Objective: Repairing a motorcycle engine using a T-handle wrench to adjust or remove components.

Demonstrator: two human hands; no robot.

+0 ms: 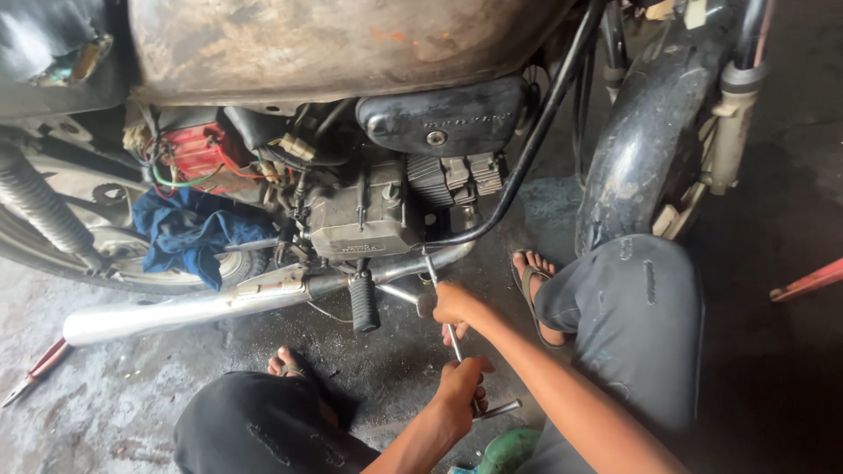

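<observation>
Both hands grip T-wrench | left hand low, right hand up | footpeg, exhaust beside

In front of me a blue rag is stuffed in behind the engine, just under a red box with loose wires. A black side cover sits beneath the rusty tank. The black front mudguard curves down on my right, near my sandal. On the stained concrete floor lie red-handled pliers at my left. A green object shows at the bottom edge, too cut off to identify.
</observation>
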